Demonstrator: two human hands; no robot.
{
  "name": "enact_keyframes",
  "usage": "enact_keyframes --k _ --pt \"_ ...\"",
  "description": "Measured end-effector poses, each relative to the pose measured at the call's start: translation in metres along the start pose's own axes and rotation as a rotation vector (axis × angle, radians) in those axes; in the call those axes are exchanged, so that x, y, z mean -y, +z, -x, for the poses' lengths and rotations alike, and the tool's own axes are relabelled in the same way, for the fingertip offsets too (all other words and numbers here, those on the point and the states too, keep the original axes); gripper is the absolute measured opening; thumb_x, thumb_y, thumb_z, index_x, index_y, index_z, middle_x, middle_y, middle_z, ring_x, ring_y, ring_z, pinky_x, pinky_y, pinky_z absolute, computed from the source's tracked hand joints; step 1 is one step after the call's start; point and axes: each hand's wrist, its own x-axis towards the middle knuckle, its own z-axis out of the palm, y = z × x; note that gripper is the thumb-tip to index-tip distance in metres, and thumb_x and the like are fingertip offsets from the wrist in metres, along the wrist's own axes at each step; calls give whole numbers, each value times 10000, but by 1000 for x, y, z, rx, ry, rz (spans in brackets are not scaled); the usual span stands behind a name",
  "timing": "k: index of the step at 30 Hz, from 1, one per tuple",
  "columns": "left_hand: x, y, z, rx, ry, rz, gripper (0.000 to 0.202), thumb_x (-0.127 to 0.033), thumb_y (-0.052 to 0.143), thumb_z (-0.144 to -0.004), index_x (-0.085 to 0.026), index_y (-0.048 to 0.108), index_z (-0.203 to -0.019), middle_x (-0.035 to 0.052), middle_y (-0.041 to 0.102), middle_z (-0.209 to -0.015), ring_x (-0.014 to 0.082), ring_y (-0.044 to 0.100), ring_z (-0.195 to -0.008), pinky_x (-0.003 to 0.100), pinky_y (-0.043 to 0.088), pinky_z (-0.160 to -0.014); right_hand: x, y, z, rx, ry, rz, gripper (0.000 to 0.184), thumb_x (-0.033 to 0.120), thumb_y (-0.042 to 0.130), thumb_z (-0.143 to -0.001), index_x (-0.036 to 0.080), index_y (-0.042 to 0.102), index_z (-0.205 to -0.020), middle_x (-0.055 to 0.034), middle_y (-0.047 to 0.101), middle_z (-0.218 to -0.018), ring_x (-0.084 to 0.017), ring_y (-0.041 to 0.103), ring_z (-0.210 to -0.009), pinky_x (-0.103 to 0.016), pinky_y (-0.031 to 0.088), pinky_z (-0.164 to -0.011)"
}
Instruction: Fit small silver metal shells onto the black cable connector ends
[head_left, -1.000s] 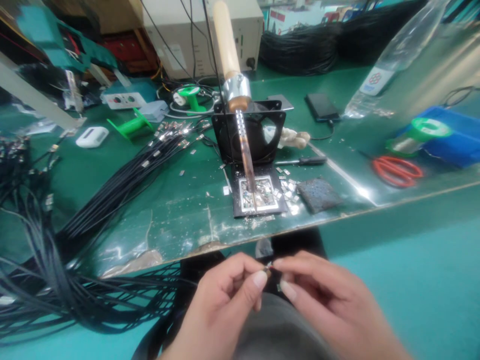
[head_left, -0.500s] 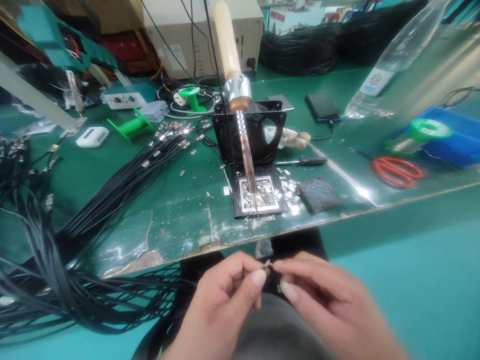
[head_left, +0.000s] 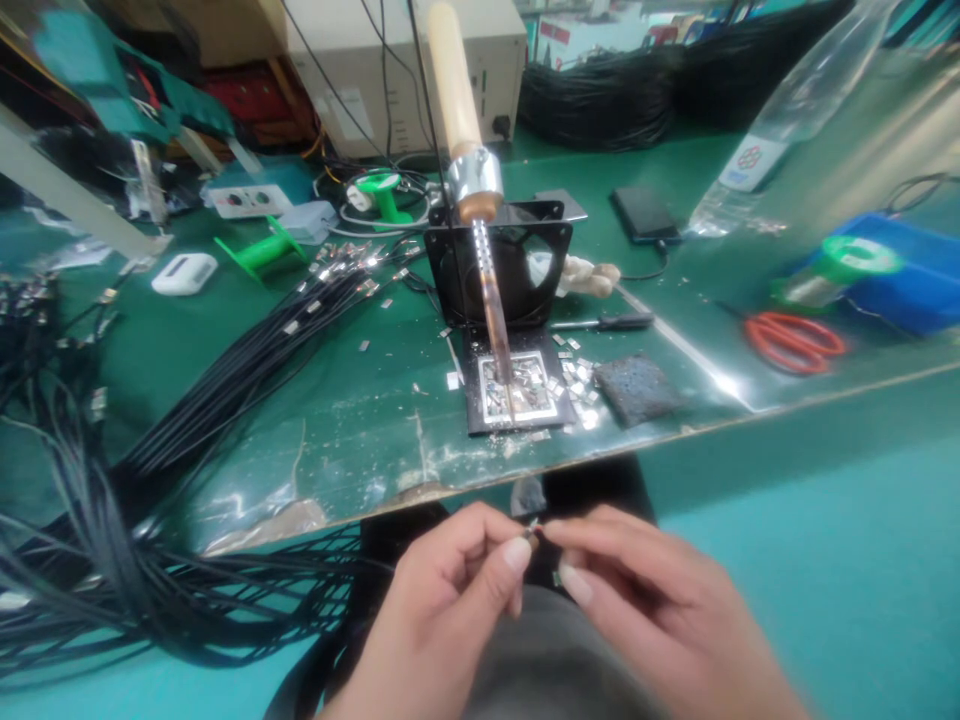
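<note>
Just in front of the bench edge, my left hand (head_left: 457, 590) is closed in a pinch on a tiny cable end (head_left: 533, 535) with short bare-looking wires. The index fingertip of my right hand (head_left: 645, 590) touches or nearly touches those wires. Its thumb lies lower, beside a small greenish bit (head_left: 557, 578), and the other fingers curl out of sight. A soldering iron (head_left: 457, 120) with a wooden handle stands above my hands, tip down over a white-rimmed tray (head_left: 487, 417) of small metal pieces. Its shaft leans on a black fan frame (head_left: 442, 270).
Black cables (head_left: 217, 390) with metal ends lie across the bench at left and hang off its edge. Loose metal pieces, a dark square pad (head_left: 637, 390), a screwdriver (head_left: 622, 322), orange-handled scissors (head_left: 795, 340) and a solder spool (head_left: 840, 270) lie to the right. A plastic bottle (head_left: 780, 140) stands behind.
Very little differs. My right index fingertip has shifted slightly at the wires, and less red shows there now. My left hand stays where it was.
</note>
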Motion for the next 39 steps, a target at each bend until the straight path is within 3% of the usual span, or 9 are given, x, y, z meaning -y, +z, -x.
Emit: enact_keyframes --k 13,25,30,39 --pt "1 -2 3 3 21 -84 364 -474 631 -1033 -171 668 -835 -23 565 -708 109 482 -680 222 380 -663 0 -3 -2 35 -16 8 213 165 659 -972 255 803 -1099 -7 740 -820 -131 705 -670 -207 545 -552" --pt "0 -3 2 43 9 -100 353 -478 642 -1028 -171 711 -870 -23 573 -726 111 503 -696 218 393 -666 1 -6 -2 65 13 11 186 175 633 -992 245 798 -1043 -30 763 -860 -160 731 -731 -244 536 -568" --pt "0 -4 1 57 11 -106 340 -461 650 -1024 -168 718 -866 -23 577 -729 110 503 -697 213 398 -662 0 -5 -3 37 14 25 169 195 643 -985 251 796 -1030 -12 742 -814 -137 691 -646 -232 522 -538" --pt "0 -4 1 65 -2 -90 350 -467 634 -1031 -169 713 -865 -25 579 -721 106 513 -692 208 399 -664 -2 -10 -5 -22 -20 49 158 184 654 -997 255 792 -1026 2 766 -857 -121 735 -727 -184 583 -625"
